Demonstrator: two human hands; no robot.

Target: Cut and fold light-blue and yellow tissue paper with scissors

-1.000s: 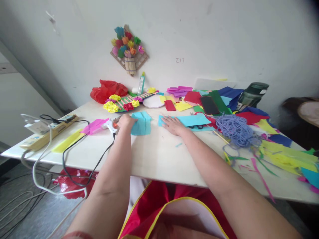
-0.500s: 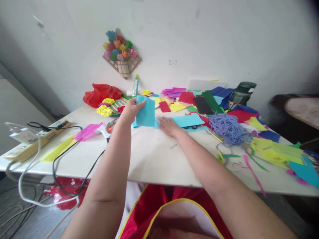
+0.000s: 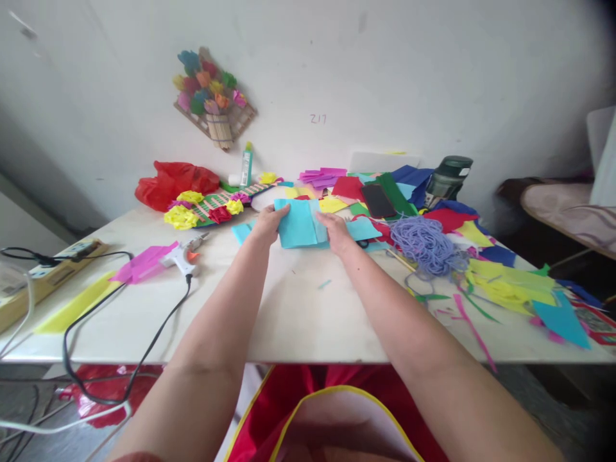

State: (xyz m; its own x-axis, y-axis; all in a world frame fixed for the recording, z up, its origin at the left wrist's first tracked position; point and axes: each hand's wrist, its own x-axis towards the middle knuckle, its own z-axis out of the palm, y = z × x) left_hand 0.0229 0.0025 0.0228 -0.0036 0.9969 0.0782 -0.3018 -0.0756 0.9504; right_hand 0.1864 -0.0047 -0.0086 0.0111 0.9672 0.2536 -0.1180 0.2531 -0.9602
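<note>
Nearest is a red apron (image 3: 332, 378) with yellow trim, below the front edge of the desk (image 3: 317, 321). Lower left, beneath the desk, is a red bag (image 3: 103, 388). A pink strip (image 3: 474, 330) reaches the front edge at right. At left, the cord (image 3: 166, 327) of a glue gun (image 3: 181, 260) loops over that edge; the gun touches pink paper (image 3: 147, 263), with yellow paper (image 3: 79, 305) and a power strip (image 3: 52, 276) farther left. A blue scrap (image 3: 325, 283) lies in front of the hands.

Mid-desk, the blue paper (image 3: 297, 224) is between both hands: the left hand (image 3: 270, 222) grasps its left edge, thumb on top, and the right hand (image 3: 335, 232) grips its right side. A blue strip (image 3: 364, 227) and partly hidden scissors (image 3: 362, 244) crowd the right hand. Yarn (image 3: 426, 244) is heaped beyond them, a stick (image 3: 401, 259) beside it.

Farther back are a flower craft (image 3: 221, 206), red plastic (image 3: 178, 181), a phone (image 3: 378, 201) among coloured sheets, a glue tube (image 3: 247, 167) and a bottle (image 3: 450, 178). A bouquet (image 3: 212, 99) hangs on the wall (image 3: 385, 77).
</note>
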